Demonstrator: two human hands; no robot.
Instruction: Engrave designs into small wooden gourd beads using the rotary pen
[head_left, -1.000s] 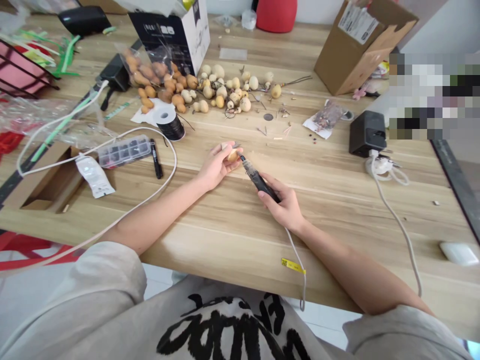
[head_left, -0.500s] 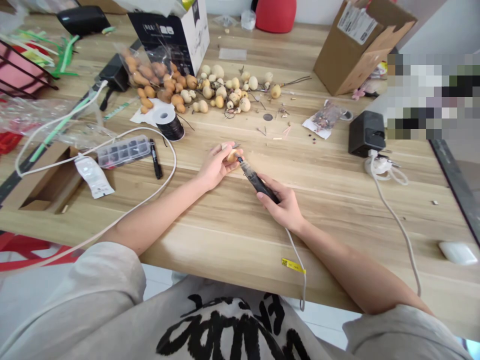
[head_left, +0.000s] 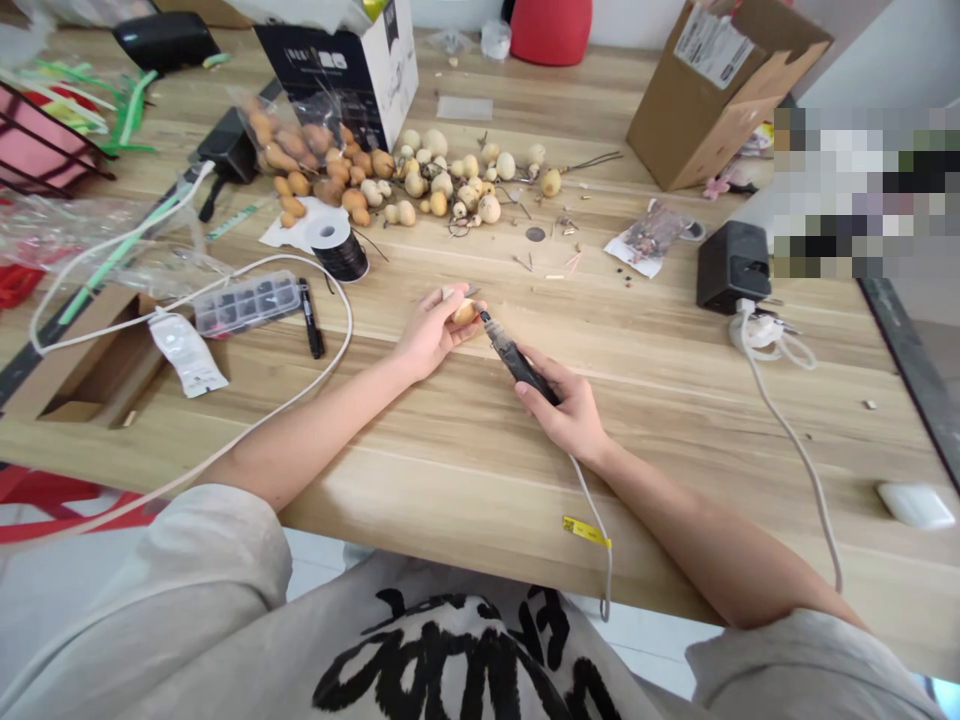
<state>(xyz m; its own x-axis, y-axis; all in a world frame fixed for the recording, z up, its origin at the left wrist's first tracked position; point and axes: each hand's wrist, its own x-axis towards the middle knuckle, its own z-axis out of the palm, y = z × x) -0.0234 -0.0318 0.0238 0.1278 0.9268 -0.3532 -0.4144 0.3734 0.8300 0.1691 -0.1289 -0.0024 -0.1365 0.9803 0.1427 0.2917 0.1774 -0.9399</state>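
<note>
My left hand (head_left: 433,335) is closed around a small tan gourd (head_left: 464,312), its fingers covering much of it. In my right hand (head_left: 566,405) is a slim black corded rotary tool (head_left: 517,362), gripped like a pen and angled up to the left. Its narrow tip lies right beside the gourd and my left fingertips; whether the two touch I cannot tell. A pale cord (head_left: 592,500) with a yellow tag (head_left: 585,530) runs from the tool toward the table's front edge. Beyond my hands lies a pile of small pale gourds (head_left: 442,185).
Browner gourds (head_left: 337,180) spill from a clear bag at the left. A black thread spool (head_left: 341,252), a compartment box (head_left: 251,303) and a marker (head_left: 311,320) lie left of my hands. Rightward are a bag of small beads (head_left: 649,238), a black adapter (head_left: 733,265) and a cardboard box (head_left: 712,100).
The rotary tool's tip has shifted slightly right, away from the gourd's face. The gourd appears turned a little in my left hand, and more of its surface shows.
</note>
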